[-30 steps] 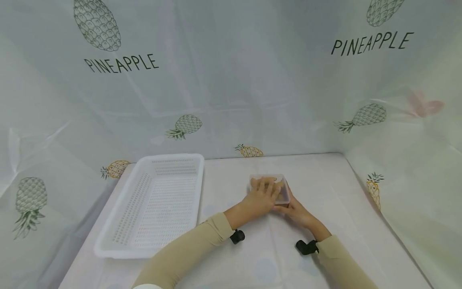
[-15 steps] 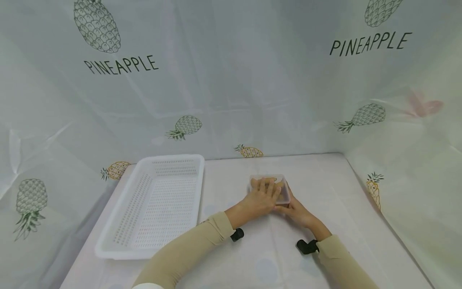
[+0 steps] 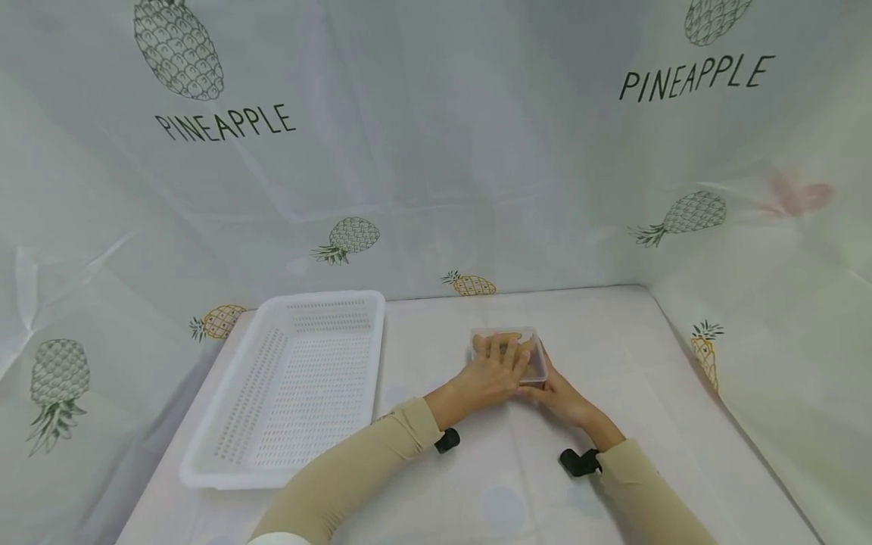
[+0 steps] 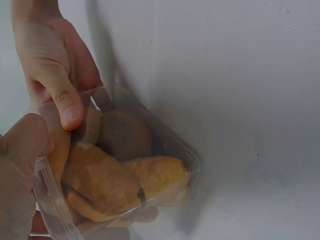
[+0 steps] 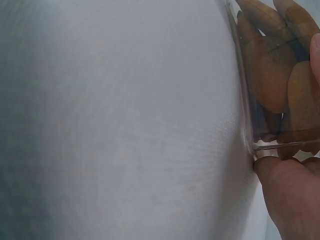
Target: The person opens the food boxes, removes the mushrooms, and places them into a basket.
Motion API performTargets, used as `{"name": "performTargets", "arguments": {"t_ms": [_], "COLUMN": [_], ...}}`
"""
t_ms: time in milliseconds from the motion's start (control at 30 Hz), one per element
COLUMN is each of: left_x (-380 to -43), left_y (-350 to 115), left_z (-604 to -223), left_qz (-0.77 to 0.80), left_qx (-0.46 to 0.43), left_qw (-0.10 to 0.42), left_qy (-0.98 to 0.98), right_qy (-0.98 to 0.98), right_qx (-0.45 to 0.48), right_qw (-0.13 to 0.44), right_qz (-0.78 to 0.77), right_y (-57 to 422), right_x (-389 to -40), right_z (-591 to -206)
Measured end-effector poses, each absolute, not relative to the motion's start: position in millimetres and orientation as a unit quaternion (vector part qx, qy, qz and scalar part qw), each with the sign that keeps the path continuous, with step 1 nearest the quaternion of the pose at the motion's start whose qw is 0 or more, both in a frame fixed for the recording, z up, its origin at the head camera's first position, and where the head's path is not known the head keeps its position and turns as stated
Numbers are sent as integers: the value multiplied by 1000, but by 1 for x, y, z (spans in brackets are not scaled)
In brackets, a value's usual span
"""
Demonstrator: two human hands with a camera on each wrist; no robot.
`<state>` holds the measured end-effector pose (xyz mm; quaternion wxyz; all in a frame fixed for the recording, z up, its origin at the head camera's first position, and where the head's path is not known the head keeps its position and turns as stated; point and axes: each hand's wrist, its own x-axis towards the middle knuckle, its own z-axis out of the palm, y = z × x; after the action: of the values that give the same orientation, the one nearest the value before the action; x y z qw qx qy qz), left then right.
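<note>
A small clear plastic container (image 3: pixel 537 369) stands right of the table's middle, holding several orange-brown, elongated pieces (image 4: pixel 100 177), some with dark tips. My left hand (image 3: pixel 485 380) lies across its top with fingers spread over the pieces, partly hiding them. My right hand (image 3: pixel 562 400) grips the container from the right and near side. In the left wrist view, the right thumb (image 4: pixel 71 114) presses on the clear wall. The right wrist view has the container's side (image 5: pixel 246 100) and part of the right hand (image 5: pixel 295 195) below it. The right fingers are mostly hidden.
To the left on the white-covered table (image 3: pixel 504 469) lies a large white perforated basket (image 3: pixel 238 478). The left forearm (image 3: pixel 361 469) passes over its near right corner. A pineapple-print sheet (image 3: pixel 436 151) hangs behind and at both sides.
Both hands keep nearly the same place on the container. The head view has shifted very slightly.
</note>
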<state>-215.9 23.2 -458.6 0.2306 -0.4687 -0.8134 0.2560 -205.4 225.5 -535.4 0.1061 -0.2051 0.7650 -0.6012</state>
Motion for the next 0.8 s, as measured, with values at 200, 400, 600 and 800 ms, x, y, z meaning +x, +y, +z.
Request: {"name": "performTargets", "arguments": {"t_ms": [200, 400, 600, 800], "left_x": [-217, -218, -221, -223], "left_y": [24, 25, 24, 20], "left_z": [-461, -461, -454, -449], "left_qz": [252, 250, 281, 255], "left_qx": [-469, -478, -495, -503], "left_qw": [236, 238, 244, 224], "left_qy": [-813, -808, -785, -795], "right_qy": [767, 773, 763, 754], "right_qx": [-203, -205, -210, -199], "right_qw": [101, 98, 96, 109], "right_qz": [-601, -593, -603, -616], "right_y": [225, 228, 228, 224], "right_x": [-205, -203, -205, -205], "right_z": [-534, -535, -533, -533]}}
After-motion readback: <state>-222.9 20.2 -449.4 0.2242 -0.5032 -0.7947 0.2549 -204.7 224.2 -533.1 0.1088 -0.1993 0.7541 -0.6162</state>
